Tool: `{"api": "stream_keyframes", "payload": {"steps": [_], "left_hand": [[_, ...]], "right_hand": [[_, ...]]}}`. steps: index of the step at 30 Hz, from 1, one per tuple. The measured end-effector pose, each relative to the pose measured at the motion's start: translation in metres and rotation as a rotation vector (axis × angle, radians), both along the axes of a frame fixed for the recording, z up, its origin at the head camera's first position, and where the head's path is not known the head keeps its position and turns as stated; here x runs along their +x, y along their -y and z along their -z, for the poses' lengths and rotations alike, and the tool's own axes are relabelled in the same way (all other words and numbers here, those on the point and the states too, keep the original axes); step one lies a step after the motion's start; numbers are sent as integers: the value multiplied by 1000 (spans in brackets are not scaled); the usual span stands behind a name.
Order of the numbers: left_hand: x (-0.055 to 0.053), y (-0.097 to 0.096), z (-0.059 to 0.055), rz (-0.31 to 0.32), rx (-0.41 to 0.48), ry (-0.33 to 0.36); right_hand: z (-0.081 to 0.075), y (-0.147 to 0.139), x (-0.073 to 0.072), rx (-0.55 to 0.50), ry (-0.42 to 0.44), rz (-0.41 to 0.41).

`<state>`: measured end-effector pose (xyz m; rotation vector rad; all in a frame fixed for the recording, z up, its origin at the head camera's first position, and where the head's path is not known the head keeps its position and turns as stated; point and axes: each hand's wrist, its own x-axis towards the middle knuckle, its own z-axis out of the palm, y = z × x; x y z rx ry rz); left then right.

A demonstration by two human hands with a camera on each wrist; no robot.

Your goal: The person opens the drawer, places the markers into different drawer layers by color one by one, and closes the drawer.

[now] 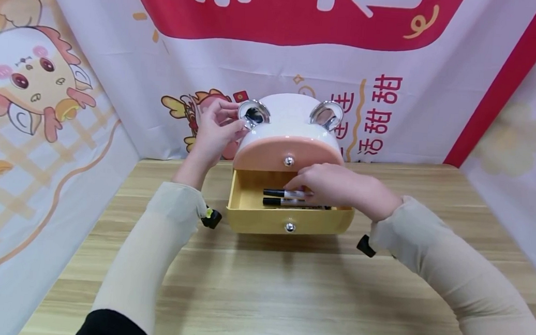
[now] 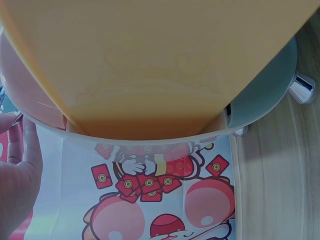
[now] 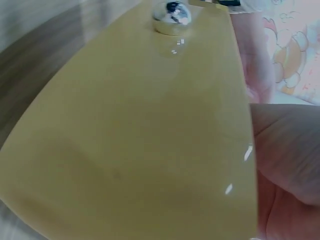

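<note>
In the head view, a white rounded drawer box (image 1: 288, 114) has silver ring ears, a pink upper drawer (image 1: 278, 155) and a yellow lower drawer (image 1: 264, 222), which is pulled out. My left hand (image 1: 217, 127) pinches the left silver ear (image 1: 254, 114) between thumb and fingers. Reaching into the yellow drawer, my right hand (image 1: 329, 182) has its fingers curled at the right part of a black-capped marker (image 1: 275, 193). A second marker (image 1: 275, 202) lies parallel in front of it. The right wrist view shows mostly the drawer front (image 3: 125, 130), with part of my right hand (image 3: 290, 160) behind its edge.
The box stands on a wood-grain table (image 1: 259, 291) against a printed cloth backdrop (image 1: 201, 59). Silver knobs (image 1: 290, 227) stick out from the drawer fronts. The left wrist view shows the drawer's yellow underside (image 2: 160, 60) and the box's curved rim.
</note>
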<state>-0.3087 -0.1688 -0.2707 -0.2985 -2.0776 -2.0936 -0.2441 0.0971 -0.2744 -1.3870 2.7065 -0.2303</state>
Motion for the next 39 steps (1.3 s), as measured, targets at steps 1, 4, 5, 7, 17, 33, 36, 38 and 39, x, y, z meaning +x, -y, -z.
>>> {"api": "stream_keyframes", "payload": {"steps": [1,4,5,7,17,33,36,38,39], "left_hand": [[0,0,0,1,0,-1],[1,0,0,0,-7,-1],[1,-1,0,0,-8,-1],[1,-1,1,-1,-11,0],[-1,-2,1,12,10,-9],[-2,-2,0,13,41,5],[-2,-1,0,12,39,3],[-1,-1,0,11,41,2],[-2,-1,0,11,44,2]], "right_hand": [[1,1,-1,2,-15,-4],[7,2,-3,14,-63,-26],[8,2,-4,19,-75,-33],[11,4,-5,34,-97,-45],[21,7,-6,29,-173,-51],[30,9,-11,-36,-163,-76],[31,9,-13,-28,-144,-93],[33,10,-14,-23,-135,-100],[33,10,-15,-23,-133,-107]]}}
